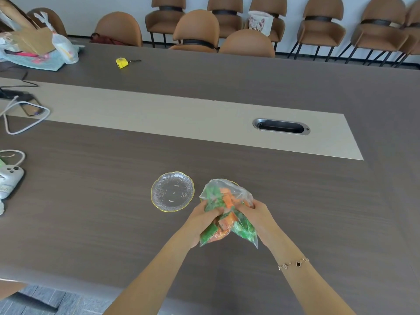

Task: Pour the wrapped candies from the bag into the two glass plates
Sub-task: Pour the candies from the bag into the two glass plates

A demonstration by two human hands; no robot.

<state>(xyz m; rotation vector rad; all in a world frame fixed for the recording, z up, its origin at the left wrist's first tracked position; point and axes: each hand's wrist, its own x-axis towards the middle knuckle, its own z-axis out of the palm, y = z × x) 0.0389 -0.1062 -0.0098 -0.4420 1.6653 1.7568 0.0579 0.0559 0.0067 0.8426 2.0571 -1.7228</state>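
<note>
Bench (pixel 113 223) of dark wood grain fills the view, crossed by a pale strip holding an oval metal cable port (pixel 281 126). Brown chairs (pixel 321 26) line the wall behind it. Both forearms reach in from below. Clear plastic bag (pixel 227 212) of green and orange wrapped candies (pixel 229 220) is held above the bench between the hands. Left hand (pixel 202 220) is closed around the bag's left side, fingers curled into the plastic; right hand (pixel 258 213) is clamped on its right side, a bracelet (pixel 293 263) on that wrist. One glass plate (pixel 172 191) with a yellow rim sits empty just left of the bag. A yellow edge of the second plate (pixel 234 183) peeks from behind the bag; the rest is hidden.
</note>
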